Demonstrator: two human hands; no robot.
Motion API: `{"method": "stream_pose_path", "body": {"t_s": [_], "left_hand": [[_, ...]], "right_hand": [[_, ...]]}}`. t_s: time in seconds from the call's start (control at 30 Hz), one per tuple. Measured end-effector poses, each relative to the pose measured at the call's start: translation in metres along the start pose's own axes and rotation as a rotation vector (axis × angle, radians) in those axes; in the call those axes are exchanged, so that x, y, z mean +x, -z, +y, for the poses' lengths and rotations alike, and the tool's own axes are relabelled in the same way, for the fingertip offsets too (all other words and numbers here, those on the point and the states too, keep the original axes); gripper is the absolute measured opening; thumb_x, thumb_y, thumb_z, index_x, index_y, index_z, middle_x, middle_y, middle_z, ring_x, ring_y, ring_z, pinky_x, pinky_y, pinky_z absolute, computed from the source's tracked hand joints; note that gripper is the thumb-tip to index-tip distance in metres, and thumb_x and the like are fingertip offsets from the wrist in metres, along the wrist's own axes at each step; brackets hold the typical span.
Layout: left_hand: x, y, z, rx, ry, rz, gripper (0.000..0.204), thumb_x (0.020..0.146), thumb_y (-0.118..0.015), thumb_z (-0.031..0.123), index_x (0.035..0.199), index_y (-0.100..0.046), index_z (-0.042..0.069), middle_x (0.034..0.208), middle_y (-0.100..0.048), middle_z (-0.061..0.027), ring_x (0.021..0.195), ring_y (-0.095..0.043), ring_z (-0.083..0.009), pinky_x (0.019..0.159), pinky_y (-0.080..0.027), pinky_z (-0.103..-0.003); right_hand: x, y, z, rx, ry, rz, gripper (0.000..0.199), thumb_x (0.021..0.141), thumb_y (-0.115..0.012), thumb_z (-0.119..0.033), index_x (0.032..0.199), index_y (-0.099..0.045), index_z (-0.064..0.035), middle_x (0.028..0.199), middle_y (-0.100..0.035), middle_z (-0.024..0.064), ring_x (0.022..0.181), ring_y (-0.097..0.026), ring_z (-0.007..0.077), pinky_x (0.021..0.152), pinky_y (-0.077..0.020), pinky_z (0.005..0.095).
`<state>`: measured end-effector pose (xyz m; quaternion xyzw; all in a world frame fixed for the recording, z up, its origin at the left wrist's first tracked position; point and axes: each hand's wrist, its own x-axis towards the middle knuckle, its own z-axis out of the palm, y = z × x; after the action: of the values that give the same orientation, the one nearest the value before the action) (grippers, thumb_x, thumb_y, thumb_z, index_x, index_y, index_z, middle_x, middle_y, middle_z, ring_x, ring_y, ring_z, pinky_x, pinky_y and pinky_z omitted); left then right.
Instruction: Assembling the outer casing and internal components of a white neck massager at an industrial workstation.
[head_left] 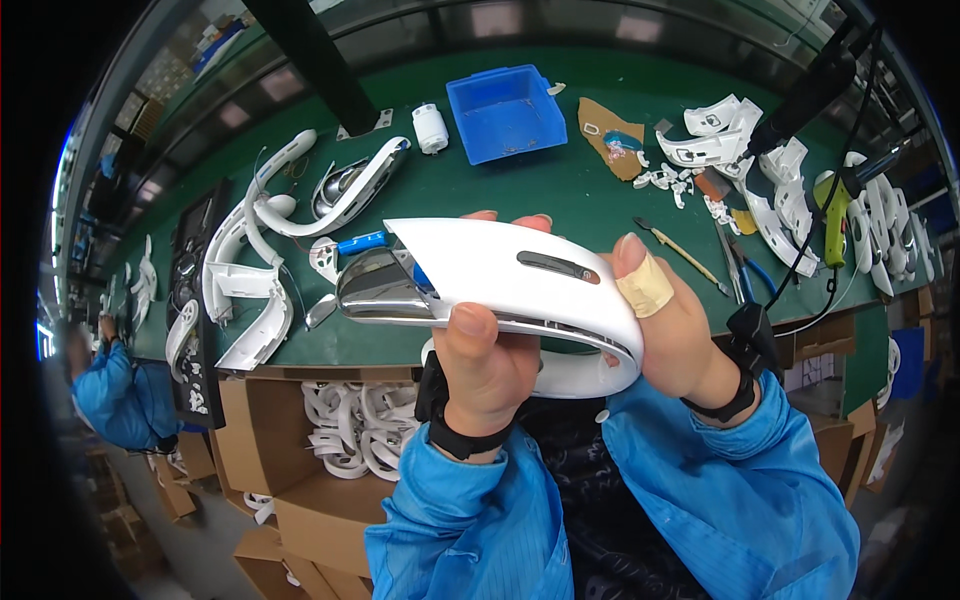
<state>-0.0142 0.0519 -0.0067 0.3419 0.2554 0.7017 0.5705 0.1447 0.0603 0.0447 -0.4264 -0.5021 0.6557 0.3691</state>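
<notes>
Both hands hold a curved white neck massager [500, 262] with a dark oval button panel and a shiny chrome pad at its left end. My left hand [482, 365] is closed around its lower left part, with the thumb on the near edge. Gripping the right-hand bend, my right hand [680, 330] has its thumb, wrapped in beige tape, pressed to the top. Beside the open left end, a blue cylindrical battery [362, 243] shows with a small white part [324, 260]. Fingers behind the shell are partly hidden.
On the green table lie a blue bin [463, 105], a white bottle [430, 129], more massager shells [240, 285], pliers [755, 270], a yellow-handled tool [690, 258] and a green electric screwdriver [833, 210]. Cardboard boxes [300, 500] stand below. Another person [118, 395] is at far left.
</notes>
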Motion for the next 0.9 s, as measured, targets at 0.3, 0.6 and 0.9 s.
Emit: {"method": "stream_pose_path", "body": {"t_s": [0.3,0.6,0.9], "left_hand": [[-0.001,-0.003,-0.007,-0.009,-0.029,0.026,0.083,0.089,-0.058,0.069,0.139,-0.042,0.005,0.127,-0.061,-0.02,0.112,-0.063,-0.0257,0.092,-0.056,-0.039],[-0.003,-0.017,-0.005,-0.038,-0.045,0.091,0.079,0.091,-0.056,0.068,0.137,-0.044,0.006,0.123,-0.063,-0.0186,0.107,-0.064,-0.0246,0.089,-0.056,-0.037],[0.0,-0.014,-0.005,0.009,-0.039,-0.009,0.091,0.081,-0.06,0.079,0.135,-0.045,0.007,0.115,-0.062,-0.014,0.109,-0.062,-0.0271,0.098,-0.052,-0.042]], "right_hand": [[-0.003,-0.003,-0.005,-0.047,0.003,0.036,0.058,0.108,-0.038,-0.047,0.082,-0.061,0.0,0.069,-0.056,0.0035,0.068,-0.049,0.009,0.061,-0.0408,0.0283],[-0.007,-0.007,-0.006,-0.086,0.016,0.096,0.059,0.108,-0.038,-0.048,0.081,-0.06,-0.0005,0.066,-0.055,0.002,0.064,-0.048,0.0082,0.057,-0.0388,0.0284],[-0.009,0.006,0.007,-0.052,-0.039,-0.001,0.057,0.107,-0.039,-0.048,0.091,-0.063,0.0009,0.077,-0.06,0.0035,0.073,-0.051,0.0083,0.063,-0.0425,0.0275]]}}
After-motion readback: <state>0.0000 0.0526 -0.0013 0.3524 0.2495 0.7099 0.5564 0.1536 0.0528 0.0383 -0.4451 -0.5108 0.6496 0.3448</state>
